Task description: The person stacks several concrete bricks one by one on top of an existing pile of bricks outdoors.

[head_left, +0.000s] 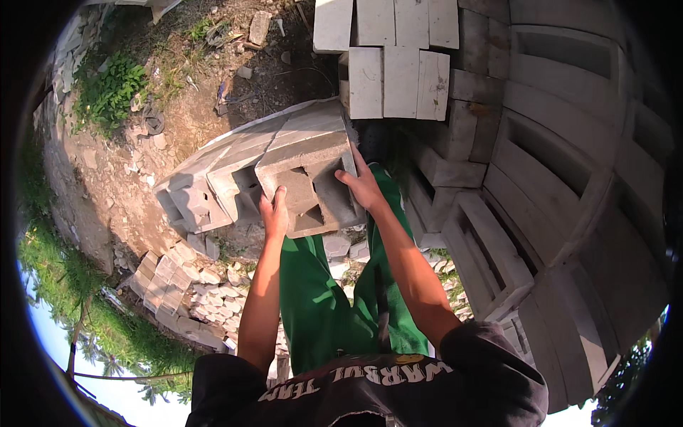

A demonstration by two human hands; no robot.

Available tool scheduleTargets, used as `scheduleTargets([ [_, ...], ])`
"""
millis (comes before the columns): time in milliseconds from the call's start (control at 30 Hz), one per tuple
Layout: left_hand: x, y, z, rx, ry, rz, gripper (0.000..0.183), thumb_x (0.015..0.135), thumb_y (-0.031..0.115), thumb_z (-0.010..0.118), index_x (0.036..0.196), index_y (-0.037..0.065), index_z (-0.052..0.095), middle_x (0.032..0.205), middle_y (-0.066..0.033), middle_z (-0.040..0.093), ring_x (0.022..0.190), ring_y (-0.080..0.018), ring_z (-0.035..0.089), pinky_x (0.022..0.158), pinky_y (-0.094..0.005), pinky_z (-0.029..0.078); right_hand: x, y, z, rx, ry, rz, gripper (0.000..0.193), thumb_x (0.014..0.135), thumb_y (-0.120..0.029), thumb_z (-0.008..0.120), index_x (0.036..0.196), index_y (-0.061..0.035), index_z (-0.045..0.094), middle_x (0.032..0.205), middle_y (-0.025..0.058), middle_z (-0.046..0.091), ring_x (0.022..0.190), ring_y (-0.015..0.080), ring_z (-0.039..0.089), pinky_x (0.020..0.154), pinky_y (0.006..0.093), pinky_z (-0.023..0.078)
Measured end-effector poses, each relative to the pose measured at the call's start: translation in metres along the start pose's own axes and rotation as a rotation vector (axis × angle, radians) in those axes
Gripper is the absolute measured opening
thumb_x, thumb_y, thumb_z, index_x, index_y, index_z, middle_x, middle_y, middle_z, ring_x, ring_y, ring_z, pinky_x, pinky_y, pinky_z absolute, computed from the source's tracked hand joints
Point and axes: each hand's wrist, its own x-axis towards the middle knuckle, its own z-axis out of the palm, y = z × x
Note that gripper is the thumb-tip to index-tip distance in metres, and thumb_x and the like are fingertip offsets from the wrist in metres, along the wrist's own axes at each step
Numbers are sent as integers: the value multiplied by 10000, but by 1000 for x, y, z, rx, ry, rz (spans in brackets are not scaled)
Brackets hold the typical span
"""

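1. I see both hands clamped on one grey hollow concrete block, held out in front of the body at about waist height.
2. My left hand grips the block's near end from below, thumb up on its face and fingers hooked into a cavity; they are closed on the block.
3. My right hand presses on the block's right edge, fingers spread and wrapped up along its side, also clamped on it.
4. The held block shows two openings on its near face. It sits at the right end of a row of like blocks lying side by side; I count about three more to its left, though the far ones blur together.
5. Above the block stands a stack of pale flat blocks: three in the lower row and at least four in the upper row.
6. To the right rises a tall wall of stacked hollow blocks in shadow; I cannot count them reliably.
7. Below the row, a heap of broken pale block pieces lies on the ground, too many to count.
8. The bare dirt ground carries scattered stones, with green weeds at upper left.
9. There are no packages or signs; the only lettering is on the dark shirt at the bottom edge, above green trousers.
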Motion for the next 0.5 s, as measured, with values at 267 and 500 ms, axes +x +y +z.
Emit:
scheduleTargets([
  [267,8,1,-32,249,-240,-210,994,809,599,599,1442,-42,179,1460,-216,311,1355,-337,292,1088,-453,273,-109,4,21,-142,216,131,963,771,-625,612,1419,21,310,1386,252,419,1299,326,411,1069,362,327],
  [500,-42,-18,-142,207,-587,35,860,877,468,607,1426,-74,227,1412,-236,389,1309,-265,389,1062,-366,320,-268,95,44,-65,729,-49,667,863,-455,604,1259,70,491,1216,227,581,1151,290,561,986,343,420],
])
